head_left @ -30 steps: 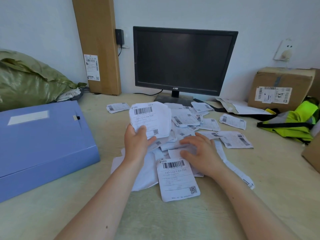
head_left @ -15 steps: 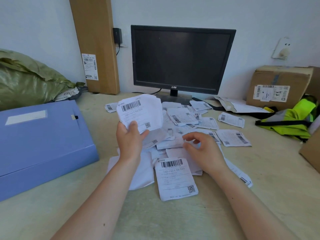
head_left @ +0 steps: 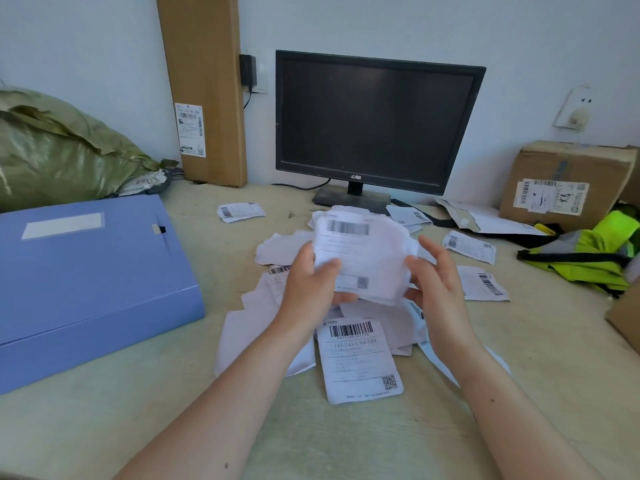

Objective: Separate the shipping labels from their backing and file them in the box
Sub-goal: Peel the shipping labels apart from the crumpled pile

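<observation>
A stack of white shipping labels (head_left: 363,252) is held up over the desk's middle, blurred by motion. My left hand (head_left: 313,282) grips its left edge, thumb across the front. My right hand (head_left: 436,278) touches the stack's right edge with curled fingers. Below lies a pile of loose labels and blank backing sheets (head_left: 263,327); one flat label (head_left: 360,360) with a barcode lies nearest me. The closed blue file box (head_left: 86,271) sits at the left.
A black monitor (head_left: 377,123) stands behind the pile. A green sack (head_left: 59,150) and a tall cardboard carton (head_left: 204,81) are at back left. A cardboard box (head_left: 568,181) and a yellow-green vest (head_left: 592,254) sit right. More labels (head_left: 471,245) lie scattered.
My left hand brought the stack of labels from the left toward the middle. My right hand rose off the pile on the desk and came up to the stack's right edge.
</observation>
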`<state>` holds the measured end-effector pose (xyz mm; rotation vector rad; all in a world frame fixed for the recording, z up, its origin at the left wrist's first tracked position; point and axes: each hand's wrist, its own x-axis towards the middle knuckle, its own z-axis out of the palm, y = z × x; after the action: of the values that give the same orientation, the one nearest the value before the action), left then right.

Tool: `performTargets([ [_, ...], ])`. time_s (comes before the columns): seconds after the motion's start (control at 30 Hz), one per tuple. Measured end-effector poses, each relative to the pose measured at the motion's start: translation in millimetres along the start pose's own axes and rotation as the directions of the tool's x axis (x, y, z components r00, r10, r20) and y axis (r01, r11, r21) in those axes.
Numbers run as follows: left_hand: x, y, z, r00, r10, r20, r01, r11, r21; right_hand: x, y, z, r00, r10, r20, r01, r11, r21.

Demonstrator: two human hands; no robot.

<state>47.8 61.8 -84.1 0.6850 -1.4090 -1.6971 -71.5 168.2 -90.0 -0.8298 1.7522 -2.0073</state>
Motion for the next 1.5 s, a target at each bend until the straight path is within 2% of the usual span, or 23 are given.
performTargets([
  [0.1, 14, 3, -14, 0.973, 0.053, -0.225, -0.085, 0.987, -0.138, 6, -1, 5, 0.999, -0.017, 0.030, 0.019, 0.996, -0.085],
  [0.23, 30, 11, -41, 0.892, 0.099, -0.441, -0.199, 0.962, -0.185, 19, -4, 27, 0.982, -0.031, 0.188, 0.104, 0.916, -0.387],
  [0.33, 35, 10, -49, 0.866, 0.114, -0.487, -0.226, 0.958, -0.178, 31, 1, 44, 0.970, -0.008, 0.245, 0.154, 0.795, -0.586],
  [0.47, 37, 4, -47, 0.862, 0.130, -0.490, -0.202, 0.974, -0.098, 40, 5, 65, 0.976, -0.022, 0.218, 0.194, 0.551, -0.812],
  [0.57, 38, 2, -46, 0.864, 0.141, -0.484, -0.209, 0.974, -0.089, 44, 10, 76, 0.974, 0.041, 0.221, 0.184, 0.417, -0.890],
  [0.63, 39, 4, -46, 0.861, 0.147, -0.487, -0.215, 0.973, -0.085, 47, 14, 78, 0.967, 0.107, 0.231, 0.173, 0.393, -0.903],
  [0.7, 39, 4, -46, 0.859, 0.151, -0.489, -0.221, 0.971, -0.089, 52, 16, 78, 0.952, 0.180, 0.248, 0.132, 0.489, -0.862],
  [0.8, 39, 5, -45, 0.853, 0.157, -0.498, -0.243, 0.964, -0.111, 58, 2, 72, 0.935, 0.219, 0.279, -0.005, 0.795, -0.606],
  [0.83, 39, 6, -45, 0.849, 0.163, -0.503, -0.254, 0.960, -0.116, 60, -6, 68, 0.939, 0.205, 0.275, -0.031, 0.848, -0.529],
  [0.93, 38, 6, -43, 0.842, 0.190, -0.506, -0.288, 0.950, -0.123, 69, -31, 51, 0.972, 0.074, 0.224, 0.040, 0.886, -0.463],
  [1.07, 40, 6, -40, 0.877, 0.138, -0.459, -0.239, 0.956, -0.169, 72, -51, 35, 0.983, -0.182, 0.033, 0.185, 0.949, -0.254],
  [1.2, 37, 6, -35, 0.947, -0.037, -0.320, -0.048, 0.966, -0.253, 75, -53, 30, 0.981, -0.186, 0.055, 0.181, 0.981, 0.075],
  [1.27, 34, 7, -31, 0.964, -0.096, -0.247, 0.025, 0.961, -0.274, 77, -47, 32, 0.980, -0.173, 0.102, 0.167, 0.984, 0.062],
  [1.37, 31, 8, -28, 0.979, -0.149, -0.139, 0.099, 0.943, -0.318, 74, -36, 38, 0.954, -0.166, 0.250, 0.197, 0.975, -0.104],
  [1.5, 30, 8, -28, 0.985, -0.162, -0.057, 0.144, 0.959, -0.246, 73, -23, 45, 0.917, -0.103, 0.386, 0.182, 0.968, -0.173],
])
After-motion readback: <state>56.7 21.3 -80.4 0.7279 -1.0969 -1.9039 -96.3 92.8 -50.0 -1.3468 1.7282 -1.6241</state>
